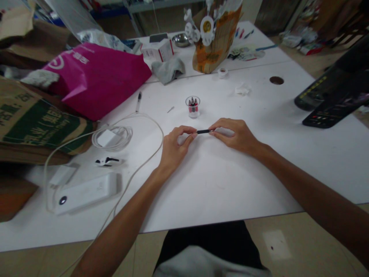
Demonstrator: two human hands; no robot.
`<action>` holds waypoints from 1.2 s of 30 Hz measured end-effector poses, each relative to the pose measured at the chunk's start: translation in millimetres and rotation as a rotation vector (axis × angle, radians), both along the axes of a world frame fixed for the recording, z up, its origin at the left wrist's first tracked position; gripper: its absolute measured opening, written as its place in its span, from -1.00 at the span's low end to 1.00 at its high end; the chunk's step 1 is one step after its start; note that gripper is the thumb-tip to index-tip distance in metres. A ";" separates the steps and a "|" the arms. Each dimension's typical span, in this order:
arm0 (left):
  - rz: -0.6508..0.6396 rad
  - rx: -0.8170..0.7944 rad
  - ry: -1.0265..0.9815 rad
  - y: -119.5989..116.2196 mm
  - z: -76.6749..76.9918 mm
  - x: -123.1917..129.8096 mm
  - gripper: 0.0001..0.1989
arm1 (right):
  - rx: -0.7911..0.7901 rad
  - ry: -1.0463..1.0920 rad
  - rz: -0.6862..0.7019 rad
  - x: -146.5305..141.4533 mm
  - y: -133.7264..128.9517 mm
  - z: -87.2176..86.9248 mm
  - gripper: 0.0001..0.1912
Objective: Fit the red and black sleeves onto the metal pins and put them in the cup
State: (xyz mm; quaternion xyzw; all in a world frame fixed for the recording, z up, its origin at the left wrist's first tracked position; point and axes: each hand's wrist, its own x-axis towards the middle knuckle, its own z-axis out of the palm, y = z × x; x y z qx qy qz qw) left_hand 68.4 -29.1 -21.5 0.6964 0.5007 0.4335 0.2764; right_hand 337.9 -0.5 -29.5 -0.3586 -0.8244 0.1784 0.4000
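Between my two hands, just above the white table (225,173), is a short black pen piece (203,131) held level, with a shiny end at its right. The thumb and fingertips of my left hand (173,148) pinch its left end. My right hand (238,135) pinches the right end the same way, hiding part of the tip. Just beyond them stands a small clear cup (194,114). Several red and black pen pieces (193,105) with silver tips stand upright in it. Left of the cup lie a thin sliver (171,109) and a black-capped pen (138,102).
At left lie a white power bank (88,192), a coiled cable (127,138) and a small black-and-white clip (108,161). Behind them sit a magenta bag (106,73) and brown paper bags. A tape roll (222,73) and crumpled tissue (242,90) lie farther back; a black device (325,111) is at right.
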 end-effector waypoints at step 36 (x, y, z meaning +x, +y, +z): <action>0.020 0.097 -0.016 -2.9 4.0 0.6 -0.87 | -0.005 0.059 -0.014 -4.8 -4.0 5.2 -0.90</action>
